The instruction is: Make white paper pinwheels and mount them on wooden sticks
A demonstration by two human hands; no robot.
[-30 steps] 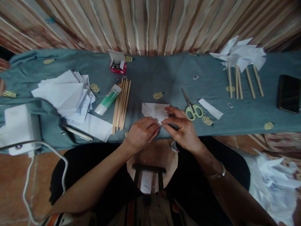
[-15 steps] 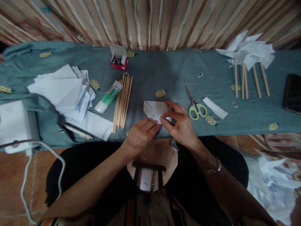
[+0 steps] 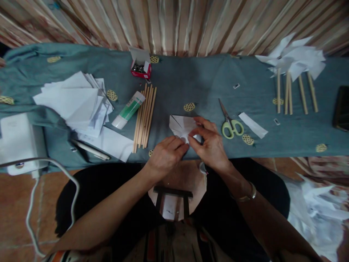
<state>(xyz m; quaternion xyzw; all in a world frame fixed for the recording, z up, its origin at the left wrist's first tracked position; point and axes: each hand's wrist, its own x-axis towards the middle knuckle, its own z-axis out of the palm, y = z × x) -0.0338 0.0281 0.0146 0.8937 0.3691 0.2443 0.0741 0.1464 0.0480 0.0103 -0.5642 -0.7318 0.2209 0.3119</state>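
Observation:
A small white sheet of paper [image 3: 178,123], with slits running in from its corners, lies near the front edge of the cloth-covered table. My left hand [image 3: 167,154] presses the near edge of this paper with its fingers together. My right hand [image 3: 208,142] pinches a part of the same paper between thumb and forefinger, the other fingers curled over its right side. What sits exactly under the fingertips is hidden. Just right of my right hand are green-handled scissors [image 3: 231,128]. Several wooden sticks [image 3: 145,118] lie side by side left of my hands.
A green-and-white glue stick [image 3: 128,110] lies beside a paper stack [image 3: 72,98]. An open red box of metal pins [image 3: 141,68] stands at the back. Paper pinwheels [image 3: 296,60] on sticks lie far right. A paper strip [image 3: 253,124] is beyond the scissors; a white cable [image 3: 73,189] hangs at left.
The view has shifted slightly, so the table's things appear a little further right. Both hands stay on the paper with nearly the same grip.

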